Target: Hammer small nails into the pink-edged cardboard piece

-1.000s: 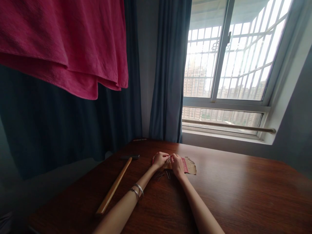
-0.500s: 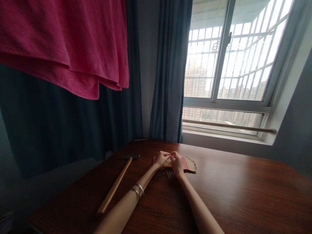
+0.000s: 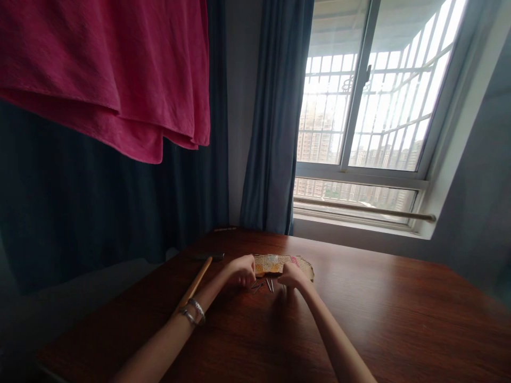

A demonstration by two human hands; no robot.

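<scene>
A flat, tan, insole-shaped piece [image 3: 265,266] with pink and yellow patches and a notched edge lies on the wooden table. My left hand [image 3: 244,270] is curled at its left end, knuckles up and fingertips down; whatever they hold, if anything, is hidden. Over the near right part of the piece is my right hand [image 3: 293,275], its fingers bent together and pointing left. I cannot make out what they grip. Several thin metal nails or pins [image 3: 269,285] lie between both hands on the near side. A whitish patch [image 3: 272,259] shows on the piece's middle.
On the left lies a hammer [image 3: 202,275] with a wooden handle, partly behind my left forearm. The table [image 3: 379,303] stretches right toward the barred window [image 3: 359,127]. Blue curtains [image 3: 269,133] hang behind, and a pink towel [image 3: 112,74] hangs at upper left.
My hands were together over the middle of the piece and have moved apart, the left one leftward and nearer. More of the piece and the nails now shows. The view has shifted slightly.
</scene>
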